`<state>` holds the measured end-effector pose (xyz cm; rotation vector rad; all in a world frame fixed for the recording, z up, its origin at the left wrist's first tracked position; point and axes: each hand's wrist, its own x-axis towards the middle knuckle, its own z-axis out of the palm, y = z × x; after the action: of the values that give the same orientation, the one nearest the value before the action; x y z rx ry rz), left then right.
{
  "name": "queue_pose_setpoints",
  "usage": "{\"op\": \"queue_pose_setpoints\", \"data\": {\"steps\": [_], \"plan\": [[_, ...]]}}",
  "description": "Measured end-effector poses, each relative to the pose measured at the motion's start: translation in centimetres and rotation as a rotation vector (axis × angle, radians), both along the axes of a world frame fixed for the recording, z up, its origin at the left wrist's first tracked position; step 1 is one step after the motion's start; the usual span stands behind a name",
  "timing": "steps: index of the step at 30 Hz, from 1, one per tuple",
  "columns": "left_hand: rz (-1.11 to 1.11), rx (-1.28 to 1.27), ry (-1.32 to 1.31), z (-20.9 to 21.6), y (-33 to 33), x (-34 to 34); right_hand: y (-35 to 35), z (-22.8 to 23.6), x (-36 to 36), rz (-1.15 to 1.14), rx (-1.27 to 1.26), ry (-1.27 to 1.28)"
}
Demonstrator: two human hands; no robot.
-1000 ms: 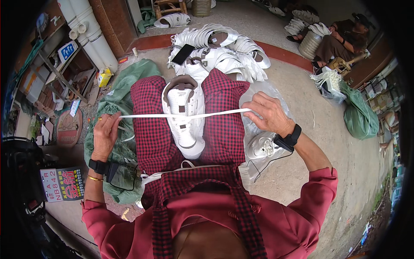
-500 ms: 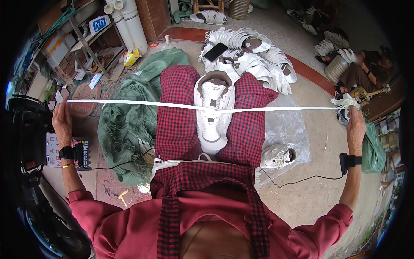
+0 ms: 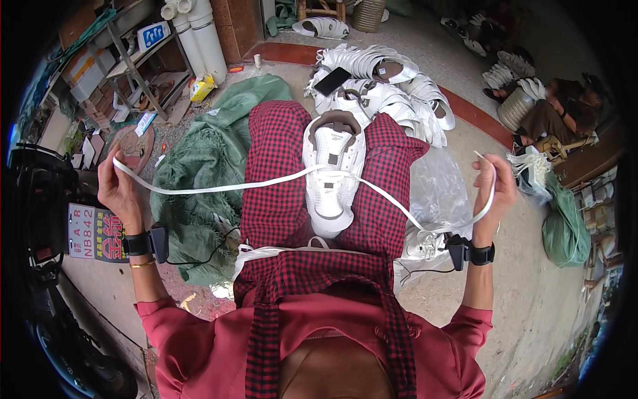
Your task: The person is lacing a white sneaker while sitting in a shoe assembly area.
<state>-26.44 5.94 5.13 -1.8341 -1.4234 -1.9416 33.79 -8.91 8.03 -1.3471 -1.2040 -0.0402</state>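
Observation:
A white sneaker [image 3: 330,199] with a brown collar rests on my lap between my knees, its toe toward me. One long white shoelace [image 3: 226,189] crosses its front and spreads out to both sides. My left hand [image 3: 120,189] pinches one end, out to the left of my knee. On the other side my right hand [image 3: 495,186] is closed on the lace near its other end, and the tip sticks up above the fingers. The lace hangs slack in both halves. Whether it runs through the eyelets is too small to tell.
Red-and-black checked cloth [image 3: 276,179] covers my legs. Several white shoe uppers [image 3: 419,100] lie stacked ahead, with a black phone [image 3: 332,81] on top. Another white shoe [image 3: 425,243] sits by clear plastic [image 3: 438,186]. Green sacking [image 3: 193,173] lies left; a person [image 3: 565,110] sits far right.
Both hands have come inward from a wide stretch. The shoelace was taut and straight; now it sags. The sneaker has shifted very slightly.

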Motion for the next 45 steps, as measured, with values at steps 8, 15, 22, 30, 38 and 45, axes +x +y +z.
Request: {"op": "queue_pose_setpoints", "data": {"steps": [8,15,22,30,38,45], "plan": [[-0.936,-0.459,-0.227,-3.0,-0.7,21.3,6.4,-4.8,-11.4,0.545,-0.364,-0.03],[-1.042,-0.55,-0.302,-5.4,-1.2,24.6,6.4,-4.9,-12.0,0.483,-0.441,-0.031],[-0.945,-0.611,-0.298,-5.7,-2.5,24.2,7.6,-4.7,-13.5,0.477,-0.222,-0.378],[-0.865,-0.506,-0.208,-6.2,-3.0,25.1,8.1,-3.9,-14.2,0.475,-0.349,-0.466],[-0.998,-0.461,0.391,-1.5,-0.5,24.0,8.8,-0.5,-11.6,0.648,-0.496,-0.626],[-0.937,0.107,1.235,2.2,3.1,24.0,10.1,1.6,-11.5,0.686,-0.366,-1.293]]}}
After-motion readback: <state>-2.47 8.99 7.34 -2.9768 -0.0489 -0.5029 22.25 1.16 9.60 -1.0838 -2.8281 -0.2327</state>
